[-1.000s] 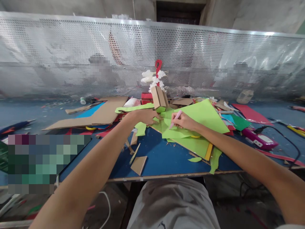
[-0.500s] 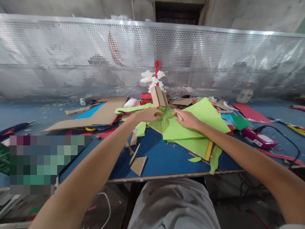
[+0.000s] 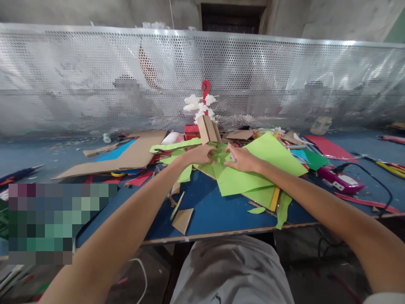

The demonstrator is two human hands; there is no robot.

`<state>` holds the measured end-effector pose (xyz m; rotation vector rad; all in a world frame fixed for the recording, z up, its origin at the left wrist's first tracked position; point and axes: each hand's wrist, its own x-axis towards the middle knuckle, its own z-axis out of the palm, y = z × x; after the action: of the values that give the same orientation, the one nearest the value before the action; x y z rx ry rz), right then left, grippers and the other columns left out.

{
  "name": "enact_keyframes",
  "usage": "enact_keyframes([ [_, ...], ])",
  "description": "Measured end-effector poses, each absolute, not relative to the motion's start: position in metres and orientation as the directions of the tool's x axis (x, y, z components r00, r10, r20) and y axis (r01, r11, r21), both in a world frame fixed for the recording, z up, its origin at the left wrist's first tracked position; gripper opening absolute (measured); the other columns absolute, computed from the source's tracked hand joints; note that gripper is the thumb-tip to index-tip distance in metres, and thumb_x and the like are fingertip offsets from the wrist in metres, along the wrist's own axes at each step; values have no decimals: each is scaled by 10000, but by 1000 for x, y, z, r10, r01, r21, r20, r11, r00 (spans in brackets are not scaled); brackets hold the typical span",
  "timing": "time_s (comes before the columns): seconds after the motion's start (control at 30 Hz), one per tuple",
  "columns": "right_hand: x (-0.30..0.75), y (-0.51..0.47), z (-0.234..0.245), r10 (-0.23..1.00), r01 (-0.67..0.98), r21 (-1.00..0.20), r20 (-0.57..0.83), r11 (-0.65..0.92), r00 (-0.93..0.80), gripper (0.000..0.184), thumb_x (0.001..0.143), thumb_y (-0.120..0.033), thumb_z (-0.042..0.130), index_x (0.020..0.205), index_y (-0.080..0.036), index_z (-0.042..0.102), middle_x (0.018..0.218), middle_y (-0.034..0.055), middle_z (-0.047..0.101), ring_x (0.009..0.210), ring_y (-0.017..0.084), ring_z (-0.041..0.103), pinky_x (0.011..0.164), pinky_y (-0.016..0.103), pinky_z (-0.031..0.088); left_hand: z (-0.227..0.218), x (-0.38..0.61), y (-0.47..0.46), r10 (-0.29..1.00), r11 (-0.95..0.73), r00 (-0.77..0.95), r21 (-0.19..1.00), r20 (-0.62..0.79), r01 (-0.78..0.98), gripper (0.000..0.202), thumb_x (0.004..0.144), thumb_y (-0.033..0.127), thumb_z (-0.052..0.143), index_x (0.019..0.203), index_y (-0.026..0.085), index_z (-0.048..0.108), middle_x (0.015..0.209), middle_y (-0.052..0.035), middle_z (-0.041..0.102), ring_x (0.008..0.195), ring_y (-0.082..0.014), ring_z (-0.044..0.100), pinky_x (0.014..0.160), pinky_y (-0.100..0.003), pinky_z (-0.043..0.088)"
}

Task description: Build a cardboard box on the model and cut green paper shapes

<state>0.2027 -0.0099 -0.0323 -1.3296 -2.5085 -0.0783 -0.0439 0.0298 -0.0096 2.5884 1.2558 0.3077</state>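
Observation:
My left hand [image 3: 202,154] rests on light green paper in the middle of the table, its fingers bent and apart. Opposite it, my right hand [image 3: 242,158] is closed around a small pink stick-like thing [image 3: 233,155], whose tip is too small to make out. Beneath my right hand and forearm lies a large light green sheet [image 3: 265,154], skewed over other green paper. A yellow strip [image 3: 275,199] shows under the sheets' near edge. Just beyond my hands, a folded cardboard piece [image 3: 207,130] stands in front of white flowers [image 3: 202,105] and a red loop [image 3: 206,87].
Cardboard pieces [image 3: 139,150] lie to the left, and a cut cardboard scrap [image 3: 183,221] near the front edge. On the right are a purple device [image 3: 341,179] with a black cable, a red sheet [image 3: 330,148] and yellow-handled pliers [image 3: 389,168]. A perforated metal screen [image 3: 253,76] borders the back.
The large green sheet has turned slightly, its near corner shifting toward me. My right hand has moved a little left, and the pink thing is now more upright. The view has shifted slightly.

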Motion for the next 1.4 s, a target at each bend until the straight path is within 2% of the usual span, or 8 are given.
enact_keyframes([
  [0.13, 204, -4, -35, 819, 825, -124, 271, 551, -506, 493, 978, -492, 671, 1304, -161, 507, 1126, 154, 737, 1018, 333, 691, 924, 426, 472, -12, -39, 34, 834, -532, 547, 374, 77, 759, 714, 734, 298, 784, 1415, 115, 671, 1232, -157, 780, 1043, -291, 748, 836, -312, 546],
  [0.43, 207, 6, -43, 781, 799, -125, 344, 588, -521, 525, 947, -380, 685, 1377, -161, 479, 1309, 202, 702, 1185, 380, 687, 1009, 483, 487, -11, -39, 29, 879, -438, 477, 443, 28, 782, 492, 682, 357, 817, 1131, 163, 755, 1027, -112, 780, 879, -254, 703, 698, -290, 483],
  [0.63, 208, 13, -43, 729, 762, -132, 431, 634, -532, 528, 895, -294, 697, 1373, -170, 510, 1249, 164, 703, 1143, 348, 675, 1004, 481, 496, -4, -42, 26, 818, -499, 576, 491, -7, 714, 256, 661, 326, 840, 787, 206, 653, 803, -58, 707, 736, -218, 642, 586, -287, 406],
  [0.73, 211, 13, -37, 663, 699, -168, 527, 695, -532, 481, 872, -222, 679, 1333, -191, 543, 1159, 120, 705, 1045, 298, 670, 985, 461, 500, -2, -46, 25, 765, -494, 643, 613, -29, 616, 263, 667, 322, 847, 820, 196, 674, 790, -47, 708, 711, -201, 640, 589, -278, 438],
  [0.87, 216, 12, -22, 571, 640, -216, 704, 738, -422, 370, 888, -159, 618, 1251, -226, 602, 1038, 67, 690, 918, 235, 639, 939, 418, 509, -2, -48, 25, 729, -467, 680, 783, 78, 410, 374, 725, 367, 843, 1024, 170, 734, 855, -52, 734, 758, -181, 667, 673, -282, 515],
  [1.03, 228, 12, -3, 473, 597, -244, 841, 765, -263, 217, 893, -169, 623, 1096, -247, 627, 976, 36, 670, 875, 213, 616, 937, 418, 512, 1, -47, 23, 632, -488, 772, 807, 63, 333, 339, 777, 409, 845, 1004, 163, 790, 918, -73, 776, 781, -163, 682, 737, -288, 552],
  [1.2, 236, 5, 9, 457, 646, -251, 873, 721, -170, 224, 935, -223, 617, 1153, -273, 632, 1032, 57, 677, 987, 249, 639, 1014, 463, 506, 4, -43, 16, 687, -440, 723, 829, 64, 345, 233, 777, 364, 857, 867, 155, 807, 774, -45, 753, 697, -142, 661, 699, -270, 544],
  [1.4, 235, -11, 18, 398, 717, -162, 901, 678, -174, 303, 993, -258, 545, 1293, -265, 580, 1313, 118, 668, 1329, 337, 582, 1207, 625, 377, 5, -43, 19, 865, -344, 471, 889, 175, 301, 166, 736, 219, 887, 688, 148, 745, 624, -15, 660, 556, -104, 578, 604, -245, 510],
])
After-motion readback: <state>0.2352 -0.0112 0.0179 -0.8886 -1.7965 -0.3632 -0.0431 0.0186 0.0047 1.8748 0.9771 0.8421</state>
